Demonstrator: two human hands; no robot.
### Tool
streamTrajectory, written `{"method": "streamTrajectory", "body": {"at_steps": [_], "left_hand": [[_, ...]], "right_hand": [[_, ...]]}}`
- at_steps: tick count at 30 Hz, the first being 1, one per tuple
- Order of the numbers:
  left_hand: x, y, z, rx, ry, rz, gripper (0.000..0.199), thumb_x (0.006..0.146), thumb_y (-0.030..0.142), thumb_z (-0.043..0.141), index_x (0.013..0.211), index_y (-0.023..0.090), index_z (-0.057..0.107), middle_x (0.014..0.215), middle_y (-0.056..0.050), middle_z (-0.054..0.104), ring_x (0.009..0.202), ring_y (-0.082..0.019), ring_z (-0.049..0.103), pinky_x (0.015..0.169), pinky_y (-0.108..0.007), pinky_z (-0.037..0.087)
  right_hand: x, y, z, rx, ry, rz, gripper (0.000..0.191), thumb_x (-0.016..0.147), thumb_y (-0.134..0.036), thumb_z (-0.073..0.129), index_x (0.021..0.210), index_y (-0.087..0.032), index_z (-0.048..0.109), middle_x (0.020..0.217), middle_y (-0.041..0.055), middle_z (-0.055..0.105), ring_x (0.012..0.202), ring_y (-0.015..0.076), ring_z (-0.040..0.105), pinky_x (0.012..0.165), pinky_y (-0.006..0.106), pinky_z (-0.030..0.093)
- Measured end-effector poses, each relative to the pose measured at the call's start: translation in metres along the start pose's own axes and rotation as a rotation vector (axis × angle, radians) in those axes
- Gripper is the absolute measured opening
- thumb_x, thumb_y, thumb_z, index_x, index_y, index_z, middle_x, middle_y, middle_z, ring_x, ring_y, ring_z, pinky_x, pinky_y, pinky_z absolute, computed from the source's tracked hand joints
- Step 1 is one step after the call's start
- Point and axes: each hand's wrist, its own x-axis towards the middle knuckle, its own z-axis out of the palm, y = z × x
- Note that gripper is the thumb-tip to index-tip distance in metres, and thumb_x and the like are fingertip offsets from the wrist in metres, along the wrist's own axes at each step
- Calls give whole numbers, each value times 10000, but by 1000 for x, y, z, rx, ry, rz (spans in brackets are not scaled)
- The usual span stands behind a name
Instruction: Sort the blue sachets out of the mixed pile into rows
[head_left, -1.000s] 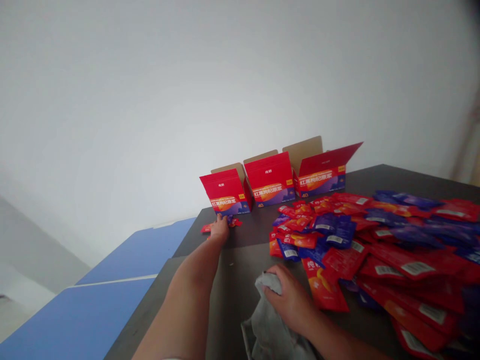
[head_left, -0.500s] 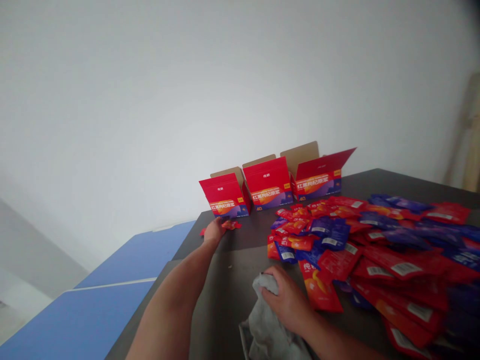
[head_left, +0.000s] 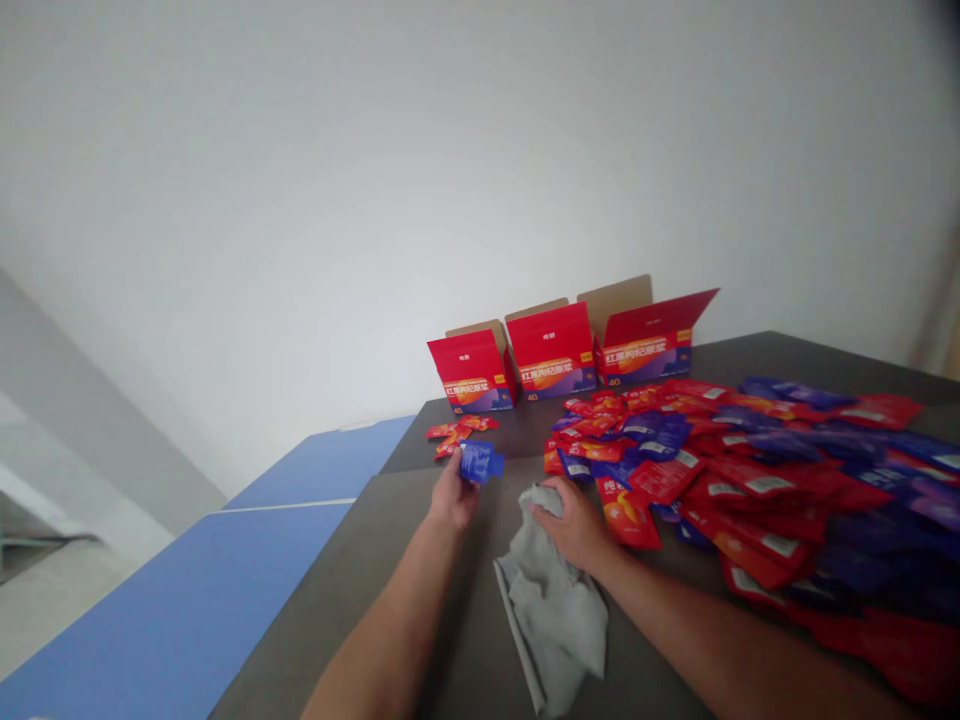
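Observation:
My left hand (head_left: 454,492) is closed on a blue packet (head_left: 477,461), held above the dark table. Just beyond it lie a few red packets (head_left: 452,434). Closed on a crumpled grey cloth (head_left: 555,600), my right hand (head_left: 571,520) is near the left edge of a large pile of red packets (head_left: 750,482) and blue packets (head_left: 664,436). The cloth hangs down toward me. Three red printed boxes, a left one (head_left: 474,372), a middle one (head_left: 553,350) and a right one (head_left: 647,345), stand in a row behind with raised flaps.
The dark table (head_left: 337,590) reaches back to a pale wall (head_left: 337,200). Blue panels with a white seam (head_left: 289,506) lie along its left side. At the far left a grey structure (head_left: 30,550) shows low down.
My left hand has drawn back toward me from beside the left box and now holds a blue packet. The red packets there are uncovered. The grey cloth shows more fully, and the view has shifted.

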Motion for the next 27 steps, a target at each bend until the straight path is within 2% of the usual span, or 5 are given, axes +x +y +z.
{"method": "streamTrajectory", "body": {"at_steps": [4,9,14,17,27], "left_hand": [[-12,-11,-1,-295,-7,-39,175,884,293,496,888,163,612,624,-1,614,520,-79,584,565,-194,521],[-17,-17,1,-372,-197,-187,319,826,112,445,1118,77,566,897,-114,687,769,-150,677,706,-253,558],[-15,-23,-1,-311,-386,-198,410,811,206,426,1181,71,540,1094,-165,644,1007,-239,628,838,-401,523],[-16,-25,1,-337,-441,-204,385,822,233,434,1163,99,550,1153,-134,622,1073,-215,591,901,-405,486],[-51,-23,33,-122,-515,-335,499,850,522,464,1148,139,585,942,-105,670,692,-153,634,624,-262,503]], "right_hand": [[-1,2,0,-3,-7,-33,194,757,-304,557,910,-186,536,909,35,588,875,183,553,806,325,435],[-1,0,-1,-32,-1,-35,207,760,-331,559,912,-192,543,909,34,596,869,186,561,795,327,441],[-2,-3,-3,-48,40,-78,201,762,-311,569,924,-194,555,917,44,593,888,191,558,814,338,448],[-6,-5,-4,-63,10,-160,203,748,-267,589,938,-200,566,935,51,574,914,194,552,833,343,453],[-13,-14,-5,-134,-204,-169,276,728,-183,609,999,-231,606,962,29,542,910,175,547,840,330,464]]}}
